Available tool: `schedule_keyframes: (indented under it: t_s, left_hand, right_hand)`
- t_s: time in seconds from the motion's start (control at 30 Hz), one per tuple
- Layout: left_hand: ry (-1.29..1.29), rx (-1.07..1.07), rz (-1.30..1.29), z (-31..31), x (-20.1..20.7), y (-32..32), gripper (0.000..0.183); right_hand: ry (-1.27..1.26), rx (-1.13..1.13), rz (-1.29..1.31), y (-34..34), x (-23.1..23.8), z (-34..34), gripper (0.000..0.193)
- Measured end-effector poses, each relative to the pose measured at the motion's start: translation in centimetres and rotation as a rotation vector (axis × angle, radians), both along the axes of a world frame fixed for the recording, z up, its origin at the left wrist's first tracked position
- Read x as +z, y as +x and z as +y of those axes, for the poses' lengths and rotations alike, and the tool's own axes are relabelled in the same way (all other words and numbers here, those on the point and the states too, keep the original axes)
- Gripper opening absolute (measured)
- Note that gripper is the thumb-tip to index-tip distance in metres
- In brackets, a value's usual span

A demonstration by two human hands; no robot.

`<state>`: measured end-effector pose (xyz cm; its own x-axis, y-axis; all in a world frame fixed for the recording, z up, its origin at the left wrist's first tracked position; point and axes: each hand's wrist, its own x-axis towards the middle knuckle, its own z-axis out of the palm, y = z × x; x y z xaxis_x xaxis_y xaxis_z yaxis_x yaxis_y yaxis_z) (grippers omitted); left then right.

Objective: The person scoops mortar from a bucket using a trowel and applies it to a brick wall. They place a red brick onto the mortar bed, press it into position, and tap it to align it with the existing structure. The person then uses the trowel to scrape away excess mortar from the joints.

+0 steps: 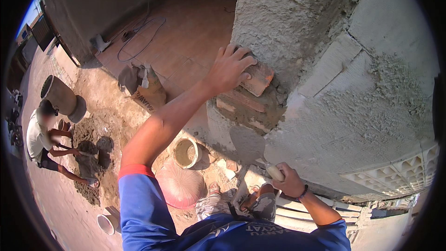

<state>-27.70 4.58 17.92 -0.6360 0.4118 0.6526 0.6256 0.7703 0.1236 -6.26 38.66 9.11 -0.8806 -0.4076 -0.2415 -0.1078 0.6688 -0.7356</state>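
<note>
- Head view, looking down from high on a rough plastered wall (371, 88) to the yard below.
- Left hand (228, 69) pressed on one reddish brick (258, 78), fingers (241, 58) spread and curled over its top and near end; brick tilted in a ragged gap at the corner of the wall, sitting on wet mortar.
- Under it, two or three more bricks (241, 102) showing in courses, bedded in grey mortar.
- Right hand (289, 180) closed around the pale handle of one trowel (248, 143); grey blade pointing up and left, held just beside the wall below the gap, apart from the brick.
- One dark beaded bracelet (303, 193) on the right wrist.
- Blue sleeves with a red band on both arms.
- Two feet in sandals (232, 195) on pale planks below.
- One round pink basin (180, 186) upside down on the ground, beside one bucket (186, 153) holding grey mix.
- One white bucket (107, 224) near the lower left, at the edge of the yard.
- One torn brown sack (144, 86) slumped on the tiled floor; one loop of cable (139, 42) beyond it.
- One other person (39, 135), crouched at the left, working a dark mound of mortar (90, 153) with a long-handled tool.
- One large grey drum (60, 95) lying tilted just behind that person.
- One white vent block (395, 174) with small openings at the lower right of the wall.
</note>
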Motion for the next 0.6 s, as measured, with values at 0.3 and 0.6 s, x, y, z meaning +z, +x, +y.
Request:
schedule_keyframes:
  t_s: [0.3,0.6]
  left_hand:
    - [-0.078,0.055,-0.057,0.0,0.5,0.7,0.056]
    - [-0.052,0.051,-0.062,-0.1,0.4,0.9,0.057]
  right_hand:
    - [0.404,0.001,0.476,-2.0,6.7,-2.2,0.050]
    - [0.518,-0.020,0.679,-3.8,7.5,-4.4,0.052]
